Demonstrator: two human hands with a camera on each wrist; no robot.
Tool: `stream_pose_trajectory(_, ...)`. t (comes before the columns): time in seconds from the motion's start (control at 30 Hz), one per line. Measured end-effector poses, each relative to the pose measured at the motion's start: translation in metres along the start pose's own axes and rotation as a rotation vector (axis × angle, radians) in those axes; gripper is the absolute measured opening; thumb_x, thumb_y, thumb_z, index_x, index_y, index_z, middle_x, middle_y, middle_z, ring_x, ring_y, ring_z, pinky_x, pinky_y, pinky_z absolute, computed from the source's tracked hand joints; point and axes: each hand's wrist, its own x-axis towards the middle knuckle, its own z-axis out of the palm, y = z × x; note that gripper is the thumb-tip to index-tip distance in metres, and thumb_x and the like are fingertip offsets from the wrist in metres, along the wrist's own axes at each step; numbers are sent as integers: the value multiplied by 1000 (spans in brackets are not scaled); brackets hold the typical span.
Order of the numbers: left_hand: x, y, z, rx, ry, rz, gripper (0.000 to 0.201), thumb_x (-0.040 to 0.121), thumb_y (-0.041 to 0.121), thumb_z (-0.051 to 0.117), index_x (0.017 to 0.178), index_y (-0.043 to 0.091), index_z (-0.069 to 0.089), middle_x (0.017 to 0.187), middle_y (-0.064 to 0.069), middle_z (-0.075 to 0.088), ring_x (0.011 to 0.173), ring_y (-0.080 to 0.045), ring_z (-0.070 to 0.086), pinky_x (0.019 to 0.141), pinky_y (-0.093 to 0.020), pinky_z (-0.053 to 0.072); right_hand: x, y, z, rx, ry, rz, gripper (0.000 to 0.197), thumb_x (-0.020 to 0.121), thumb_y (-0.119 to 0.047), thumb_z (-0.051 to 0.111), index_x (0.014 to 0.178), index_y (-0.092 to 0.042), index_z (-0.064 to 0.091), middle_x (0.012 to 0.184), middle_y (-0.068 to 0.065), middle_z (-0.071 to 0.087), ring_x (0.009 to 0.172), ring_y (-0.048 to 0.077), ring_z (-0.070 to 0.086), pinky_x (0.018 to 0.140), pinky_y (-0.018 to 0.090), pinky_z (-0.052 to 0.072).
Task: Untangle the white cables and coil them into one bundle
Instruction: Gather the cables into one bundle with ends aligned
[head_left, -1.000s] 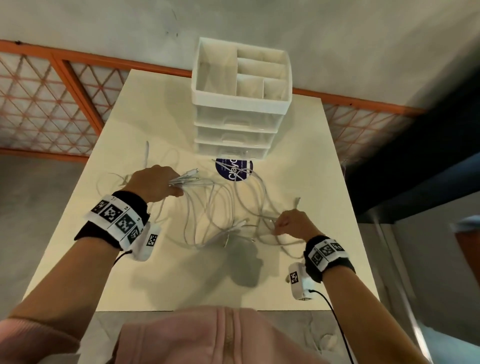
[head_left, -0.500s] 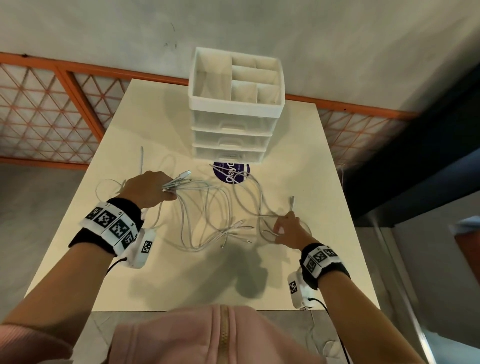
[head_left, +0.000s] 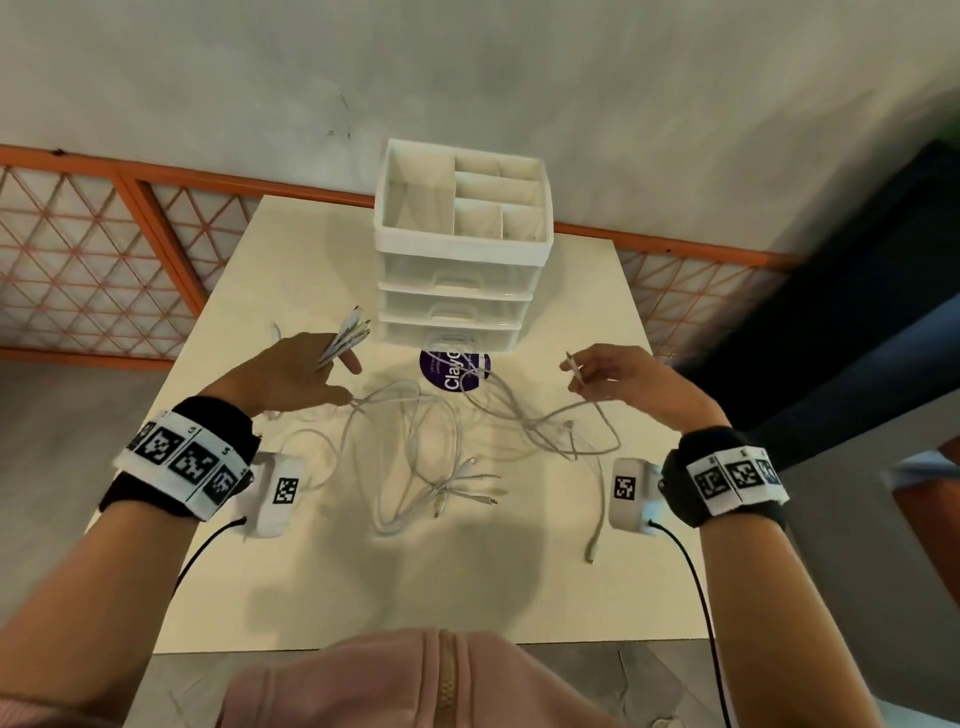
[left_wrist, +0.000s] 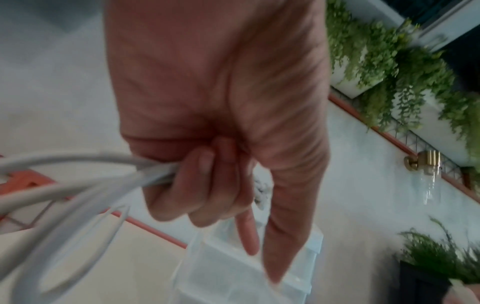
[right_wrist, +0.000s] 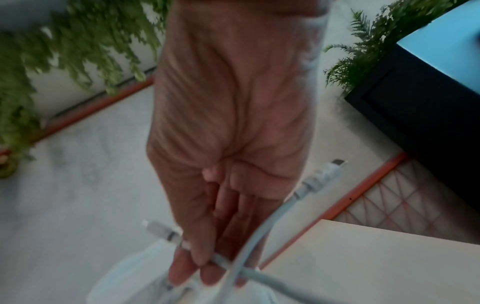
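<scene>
A tangle of white cables (head_left: 441, 457) lies in the middle of the cream table (head_left: 363, 582). My left hand (head_left: 311, 369) is raised above the table's left part and grips several cable ends (head_left: 345, 335), their plugs sticking up toward the drawers. In the left wrist view the curled fingers (left_wrist: 205, 185) clamp the cable strands (left_wrist: 78, 179). My right hand (head_left: 608, 374) is raised on the right and pinches one cable end (head_left: 573, 364) between thumb and fingers. In the right wrist view that cable (right_wrist: 249, 273) crosses the fingertips (right_wrist: 197, 261). Loose plugs (head_left: 467, 488) lie toward the front.
A white drawer unit (head_left: 457, 260) with an open divided top stands at the back middle of the table. A purple round sticker (head_left: 452, 371) lies in front of it. An orange lattice railing (head_left: 93, 260) runs behind. One cable end (head_left: 595, 540) lies near the table's right edge.
Both hands have lifted off the table. The left has carried its gripped cable ends up and back. The right has picked up one cable end and raised it.
</scene>
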Motion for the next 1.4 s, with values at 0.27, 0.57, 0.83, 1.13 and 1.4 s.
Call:
stream_pose_trajectory(0.27,-4,37,-1,-462,74,165,29,79,33,71,91,11,55,55,3,30,53,-15,30,53,-30,29,19,-87,20,228,73,-294,23,80,6,66,98,-9,62,90,6,66,83,17,66,77,29,58)
stream_pose_trajectory(0.57,-2,54,23,-573,14,324,24,94,33,51,115,22,58,71,-6,41,59,-19,34,56,-29,32,43,-138,97,182,-12,-342,27,79,1,70,97,-6,52,83,7,58,75,22,60,68,33,54)
stream_pose_trajectory(0.83,-1,45,5,-605,256,236,32,101,32,31,79,18,50,71,-4,40,61,-10,40,62,-19,39,50,-103,114,-6,-358,-169,36,97,-43,42,109,-11,51,100,-3,66,101,13,63,87,26,50)
stream_pose_trajectory(1.13,11,16,-15,-868,738,214,29,102,28,28,78,22,42,73,7,48,71,-1,64,68,-18,51,64,6,65,-277,-286,-12,32,98,-31,46,69,-18,52,65,-2,57,65,7,55,71,17,42)
stream_pose_trajectory(1.4,15,14,-24,-837,833,170,25,101,32,35,79,22,44,68,4,37,51,-6,38,52,-24,43,65,37,33,-226,-171,-13,29,95,-18,52,70,-22,67,60,1,59,66,15,58,79,32,47)
